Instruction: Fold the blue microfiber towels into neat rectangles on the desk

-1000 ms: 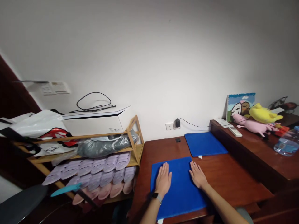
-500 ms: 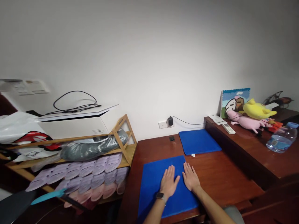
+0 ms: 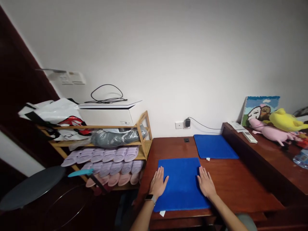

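A flat blue cloth mat [image 3: 180, 183] lies on the reddish-brown wooden desk [image 3: 231, 179], a white tag sticking out at its near left corner. My left hand [image 3: 158, 183] rests palm down over the mat's left edge, fingers stretched forward; a watch [image 3: 150, 198] is on that wrist. At the opposite edge my right hand [image 3: 206, 183] lies palm down, fingers extended, partly on the mat and partly over the wood. Neither hand holds anything. A second blue mat [image 3: 215, 146] with a white tag lies farther back near the wall.
Left of the desk stands a wooden rack [image 3: 144, 136] with several lilac and pink slippers, a wrapped grey bundle and a white box [image 3: 108, 115]. A raised ledge [image 3: 267, 154] at right carries plush toys, a remote [image 3: 250, 137] and a plastic bottle [image 3: 302, 159]. A plugged-in charger [image 3: 187, 122] trails a cable.
My hands have moved apart, from the mat's middle and right side out to its opposite edges. The view has turned left, bringing more of the rack and stool into sight.
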`<state>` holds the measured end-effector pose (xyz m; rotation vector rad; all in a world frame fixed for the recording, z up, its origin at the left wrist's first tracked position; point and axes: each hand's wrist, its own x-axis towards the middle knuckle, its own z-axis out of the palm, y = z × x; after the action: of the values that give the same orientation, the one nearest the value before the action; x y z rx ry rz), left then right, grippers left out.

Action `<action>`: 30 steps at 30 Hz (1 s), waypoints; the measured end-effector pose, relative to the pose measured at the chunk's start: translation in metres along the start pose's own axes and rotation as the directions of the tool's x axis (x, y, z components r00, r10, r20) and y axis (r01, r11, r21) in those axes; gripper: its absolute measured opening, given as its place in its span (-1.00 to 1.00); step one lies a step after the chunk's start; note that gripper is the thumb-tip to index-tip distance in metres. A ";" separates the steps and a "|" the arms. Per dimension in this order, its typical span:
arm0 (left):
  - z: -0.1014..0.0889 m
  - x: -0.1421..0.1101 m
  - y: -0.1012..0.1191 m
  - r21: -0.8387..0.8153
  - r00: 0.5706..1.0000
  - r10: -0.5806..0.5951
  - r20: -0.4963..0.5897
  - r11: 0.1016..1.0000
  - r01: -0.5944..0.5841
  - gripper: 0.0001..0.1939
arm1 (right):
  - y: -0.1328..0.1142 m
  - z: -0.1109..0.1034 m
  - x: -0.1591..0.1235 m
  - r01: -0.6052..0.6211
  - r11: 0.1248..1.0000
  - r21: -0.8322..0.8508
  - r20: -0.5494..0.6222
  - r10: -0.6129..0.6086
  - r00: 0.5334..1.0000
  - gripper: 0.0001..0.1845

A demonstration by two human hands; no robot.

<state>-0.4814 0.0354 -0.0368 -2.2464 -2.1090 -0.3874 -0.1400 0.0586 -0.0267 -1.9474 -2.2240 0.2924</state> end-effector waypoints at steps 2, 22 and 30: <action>-0.002 0.000 -0.003 0.004 1.000 -0.001 -0.012 1.000 0.001 -0.24 | 0.002 0.004 -0.013 0.014 1.000 -0.007 -0.003 -0.014 1.000 -0.24; 0.010 -0.020 0.199 -0.183 0.959 0.277 0.061 0.947 -0.262 -0.29 | 0.006 0.006 -0.028 0.049 0.999 -0.011 0.024 -0.049 0.998 -0.30; -0.002 -0.061 0.033 0.006 0.996 -0.077 -0.041 0.997 0.078 -0.23 | -0.001 -0.008 -0.030 0.005 1.000 0.031 0.058 -0.007 0.998 -0.28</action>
<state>-0.4516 -0.0269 -0.0423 -2.1386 -2.1783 -0.4248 -0.1351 0.0289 -0.0183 -1.9404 -2.2472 0.3851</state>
